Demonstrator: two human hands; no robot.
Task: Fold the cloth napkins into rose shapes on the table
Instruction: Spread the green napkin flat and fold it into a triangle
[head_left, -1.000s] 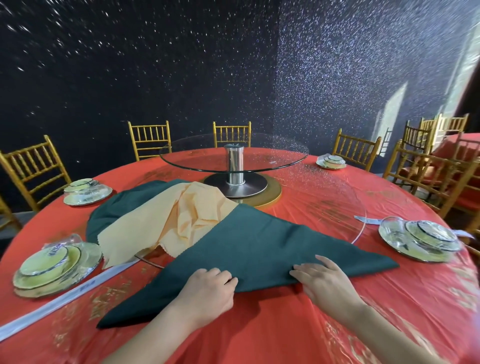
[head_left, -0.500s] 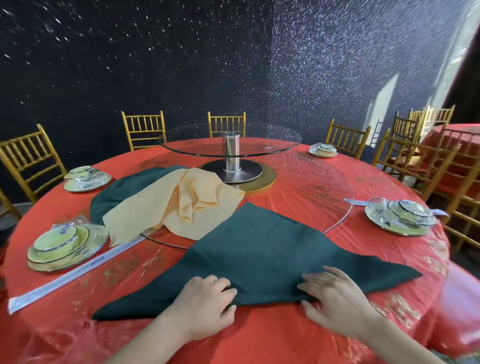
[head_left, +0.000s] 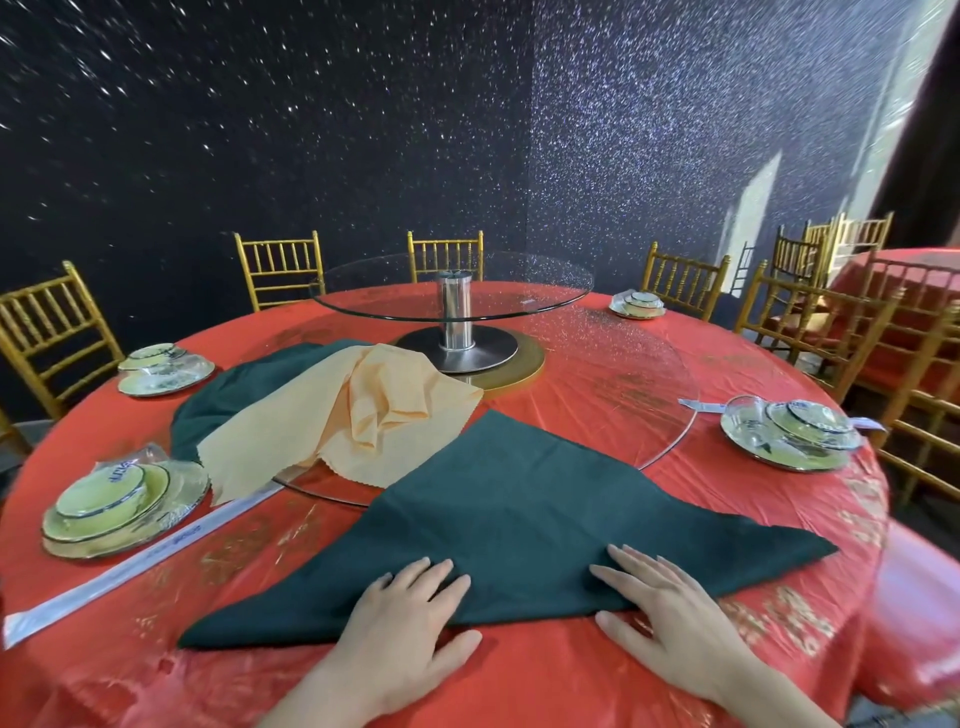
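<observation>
Head view: a dark green napkin (head_left: 519, 519) lies folded into a wide triangle on the near side of the round table (head_left: 561, 675), which is covered in red cloth. Its long edge runs along the side nearest the person, and its far point overlaps the rim of the big glass turntable (head_left: 639, 364). The left hand (head_left: 410, 618) lies flat on the near edge of the napkin, fingers straight and close together, thumb out on the red cloth – it presses, grips nothing. The right hand (head_left: 670, 618) lies flat in the same way further right, fingers spread over the fold, thumb on the tablecloth, nothing held. The two hands are apart, with bare napkin between them.

Beyond, a peach napkin (head_left: 353, 415) lies crumpled on the turntable, over a second dark green napkin (head_left: 228, 389). A smaller glass tier (head_left: 519, 291) stands on a metal post (head_left: 454, 312) at the centre. Wrapped dish sets sit at the left (head_left: 119, 504), far left (head_left: 161, 366), right (head_left: 789, 431) and far side (head_left: 636, 304). A long white paper sleeve (head_left: 140, 553) lies near the left set – gold chairs (head_left: 278, 265) ring the table
</observation>
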